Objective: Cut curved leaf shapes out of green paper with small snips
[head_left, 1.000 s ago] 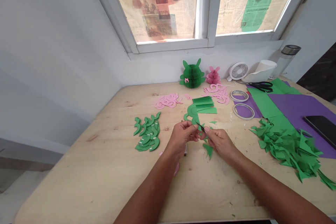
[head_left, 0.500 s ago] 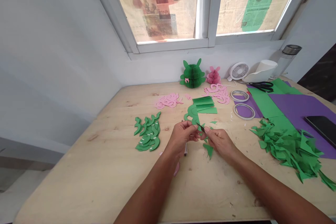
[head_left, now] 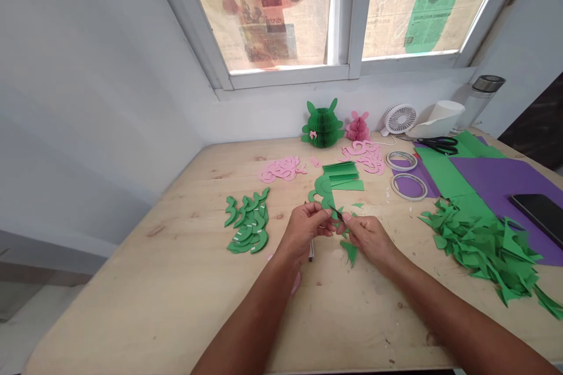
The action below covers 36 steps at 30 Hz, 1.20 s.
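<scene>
My left hand (head_left: 310,220) is closed, thumb and fingers pinching the lower end of a green scalloped paper cutout (head_left: 324,188) with rounded lobes. My right hand (head_left: 365,234) is wrapped round small scissors (head_left: 336,212); their dark blades point up and left to the cutout's edge by my left fingertips. Most of the handles are hidden in my fingers. Below and between the hands lies a green paper scrap (head_left: 349,251). Just beyond the cutout are folded green paper strips (head_left: 342,174). Something pink and a dark-edged thing lie partly hidden under my left wrist.
Green curved cutouts (head_left: 248,222) are piled on the left, pink cutouts (head_left: 284,169) behind. To the right are tape rolls (head_left: 409,186), green scraps (head_left: 488,249), purple paper (head_left: 497,181), a phone (head_left: 539,217) and black-handled scissors (head_left: 442,145). Paper figures (head_left: 323,128) and a fan (head_left: 400,119) stand at the wall.
</scene>
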### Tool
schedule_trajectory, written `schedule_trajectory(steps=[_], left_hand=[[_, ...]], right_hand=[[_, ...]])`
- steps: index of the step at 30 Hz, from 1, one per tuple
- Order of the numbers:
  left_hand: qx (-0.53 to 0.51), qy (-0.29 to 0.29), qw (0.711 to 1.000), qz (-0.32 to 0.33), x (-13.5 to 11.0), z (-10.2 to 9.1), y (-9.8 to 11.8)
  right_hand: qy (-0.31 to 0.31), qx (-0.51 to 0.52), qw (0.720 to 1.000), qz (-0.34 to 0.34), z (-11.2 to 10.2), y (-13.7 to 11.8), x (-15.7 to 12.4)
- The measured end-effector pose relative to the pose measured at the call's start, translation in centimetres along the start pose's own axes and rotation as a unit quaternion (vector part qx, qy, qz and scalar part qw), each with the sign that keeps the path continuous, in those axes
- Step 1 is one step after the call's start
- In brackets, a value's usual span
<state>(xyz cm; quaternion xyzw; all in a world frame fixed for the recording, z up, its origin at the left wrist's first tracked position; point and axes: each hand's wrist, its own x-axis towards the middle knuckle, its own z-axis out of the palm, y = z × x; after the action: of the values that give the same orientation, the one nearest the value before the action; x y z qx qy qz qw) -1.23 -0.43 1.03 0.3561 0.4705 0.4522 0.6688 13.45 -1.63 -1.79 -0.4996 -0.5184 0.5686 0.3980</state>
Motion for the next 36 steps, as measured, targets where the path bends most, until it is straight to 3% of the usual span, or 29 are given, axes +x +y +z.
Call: schedule_trajectory(steps=[20, 36], left_hand=[[0.005, -0.014, 1.0, 0.001, -0.12, -0.2, 0.13], [-0.004, 0.029, 0.999, 0.036, 0.21, -0.27, -0.26]], right_hand=[[0.003, -0.022, 1.0, 0.0, -0.02, -0.1, -0.07], [0.008, -0.023, 1.0, 0.013, -0.1, -0.04, -0.04]])
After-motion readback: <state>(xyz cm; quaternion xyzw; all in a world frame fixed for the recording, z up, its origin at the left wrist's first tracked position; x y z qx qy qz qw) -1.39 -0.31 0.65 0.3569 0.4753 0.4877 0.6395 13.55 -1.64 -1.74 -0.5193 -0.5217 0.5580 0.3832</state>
